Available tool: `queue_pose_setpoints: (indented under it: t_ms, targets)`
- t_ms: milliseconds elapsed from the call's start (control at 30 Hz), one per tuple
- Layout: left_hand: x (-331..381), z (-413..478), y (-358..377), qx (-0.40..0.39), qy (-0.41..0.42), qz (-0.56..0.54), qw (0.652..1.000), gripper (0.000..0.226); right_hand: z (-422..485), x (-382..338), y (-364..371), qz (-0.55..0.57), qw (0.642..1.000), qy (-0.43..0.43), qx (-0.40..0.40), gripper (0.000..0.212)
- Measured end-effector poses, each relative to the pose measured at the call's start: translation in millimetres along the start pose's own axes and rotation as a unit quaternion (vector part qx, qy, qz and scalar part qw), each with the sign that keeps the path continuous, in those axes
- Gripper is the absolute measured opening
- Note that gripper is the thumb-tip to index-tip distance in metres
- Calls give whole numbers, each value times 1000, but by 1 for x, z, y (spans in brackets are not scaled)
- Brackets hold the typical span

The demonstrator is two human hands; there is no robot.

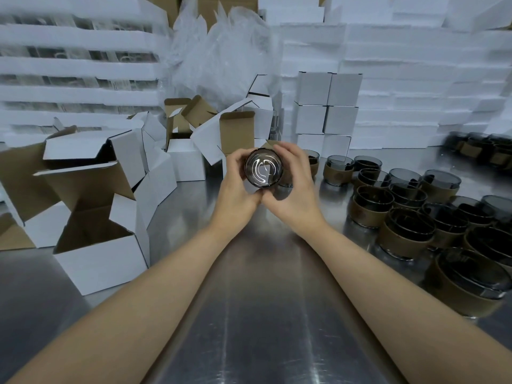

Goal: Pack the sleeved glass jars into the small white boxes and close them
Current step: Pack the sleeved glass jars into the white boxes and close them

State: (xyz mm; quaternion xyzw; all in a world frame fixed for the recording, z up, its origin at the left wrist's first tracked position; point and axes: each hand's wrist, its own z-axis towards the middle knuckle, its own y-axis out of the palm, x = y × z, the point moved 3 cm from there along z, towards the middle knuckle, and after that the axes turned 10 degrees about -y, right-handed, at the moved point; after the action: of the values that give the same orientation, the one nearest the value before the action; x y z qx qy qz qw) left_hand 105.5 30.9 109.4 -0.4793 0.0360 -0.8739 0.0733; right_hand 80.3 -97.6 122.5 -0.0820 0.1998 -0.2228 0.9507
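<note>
Both hands, left hand (235, 187) and right hand (296, 187), wrap around one jar (263, 169), tipped base toward the camera, just before the open box (238, 137). She should keep the jar square to the box mouth and slide it in slowly.

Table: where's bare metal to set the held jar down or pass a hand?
Free: the steel table's middle lane, running under the forearms, bordered by the open white boxes on the left side and the sleeved jars on the right. Crowded: both those sides, and the far edge behind the hands, which grip the jar.
</note>
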Motion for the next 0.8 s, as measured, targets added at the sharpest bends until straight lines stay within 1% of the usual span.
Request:
queue_pose_setpoints:
  t_ms: [67,133,267,400,467,567,667,800]
  targets:
    - [2,-1,0,10,17,-10,1000,80,-1,1,3,-1,1000,-15,-12,69]
    - [4,-1,0,13,29,-17,999,74,-2,1,2,5,1000,-14,-20,69]
    - [5,-1,0,8,19,-18,1000,71,-2,0,1,9,1000,-4,-23,69]
    - [3,0,-1,7,10,-8,1000,81,-3,0,-1,55,996,62,-15,74]
    - [3,0,0,-2,11,1,1000,80,-3,-1,-2,90,992,85,2,70]
    - [4,-2,1,-28,31,10,999,72,-3,0,-5,141,982,122,31,57]
    - [6,-3,0,-36,40,41,998,74,-3,4,-6,180,967,173,49,45]
    - [8,-4,-2,-36,22,54,998,77,-2,9,-9,194,955,212,69,50]
